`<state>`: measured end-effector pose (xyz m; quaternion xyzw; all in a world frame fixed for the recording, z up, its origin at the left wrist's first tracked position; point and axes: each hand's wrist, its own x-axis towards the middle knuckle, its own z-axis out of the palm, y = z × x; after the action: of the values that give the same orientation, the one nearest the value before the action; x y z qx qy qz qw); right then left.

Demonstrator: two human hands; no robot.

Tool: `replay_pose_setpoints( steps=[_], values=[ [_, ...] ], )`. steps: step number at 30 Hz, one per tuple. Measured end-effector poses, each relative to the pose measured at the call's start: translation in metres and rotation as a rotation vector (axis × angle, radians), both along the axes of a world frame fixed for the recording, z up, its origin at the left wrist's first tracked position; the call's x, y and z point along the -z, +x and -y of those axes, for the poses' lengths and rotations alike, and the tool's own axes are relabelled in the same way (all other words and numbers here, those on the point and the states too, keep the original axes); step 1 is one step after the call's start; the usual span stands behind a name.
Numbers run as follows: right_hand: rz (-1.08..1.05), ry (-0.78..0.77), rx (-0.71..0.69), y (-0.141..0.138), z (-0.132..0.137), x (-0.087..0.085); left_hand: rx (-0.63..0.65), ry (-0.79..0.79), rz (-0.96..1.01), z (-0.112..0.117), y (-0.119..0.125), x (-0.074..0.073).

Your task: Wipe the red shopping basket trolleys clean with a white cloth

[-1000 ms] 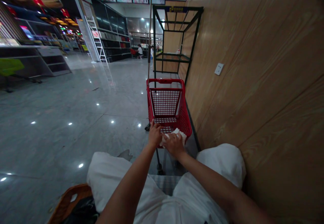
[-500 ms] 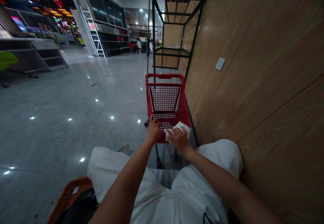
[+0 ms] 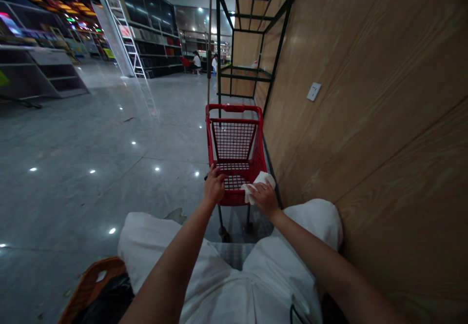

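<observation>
Between my knees stands a small red shopping cart (image 3: 234,141) with a grid back and black-wheeled legs. My left hand (image 3: 214,185) is closed over the near left corner of its basket, the fingers curled on the rim. My right hand (image 3: 263,197) presses a crumpled white cloth (image 3: 266,177) against the near right corner. Part of that corner is hidden beneath the cloth and fingers.
A wood-panelled wall (image 3: 365,119) with a socket (image 3: 313,91) runs close on the right. Behind the cart stands a dark metal frame (image 3: 245,76). An orange basket (image 3: 86,285) holding a black bag lies at lower left. A ladder (image 3: 127,43) and people (image 3: 196,60) are farther off.
My right hand has slid the cloth slightly right along the cart's near rim, toward the corner. My left hand stays at the left corner. The whole view has shifted a little.
</observation>
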<state>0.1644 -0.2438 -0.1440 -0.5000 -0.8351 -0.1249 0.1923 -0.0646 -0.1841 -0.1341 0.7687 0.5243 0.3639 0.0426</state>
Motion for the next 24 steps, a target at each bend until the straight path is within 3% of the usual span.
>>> replay_pose_setpoints(
  steps=[4,7,11,14,16,22,24],
  values=[
    [-0.018,-0.004,0.027,-0.062,-0.003,0.001,-0.060,0.019,-0.099,0.006,-0.001,-0.002],
    [0.015,-0.007,0.007,-0.080,-0.008,0.004,-0.063,-0.022,-0.177,0.007,-0.007,-0.003],
    [0.043,0.061,-0.093,-0.038,-0.012,0.010,-0.085,-0.058,-0.143,0.002,-0.013,0.003],
    [0.010,0.124,-0.086,-0.001,-0.009,0.015,-0.092,-0.054,-0.029,-0.003,-0.008,0.010],
    [-0.021,0.143,-0.041,0.000,-0.006,0.017,-0.104,-0.040,0.041,-0.006,-0.003,0.015],
    [-0.074,0.193,-0.012,-0.084,-0.001,0.028,-0.125,-0.036,0.072,-0.005,0.003,0.016],
    [-0.060,0.207,-0.039,-0.092,-0.002,0.028,-0.127,-0.042,0.066,-0.004,0.000,0.015]
  ],
)
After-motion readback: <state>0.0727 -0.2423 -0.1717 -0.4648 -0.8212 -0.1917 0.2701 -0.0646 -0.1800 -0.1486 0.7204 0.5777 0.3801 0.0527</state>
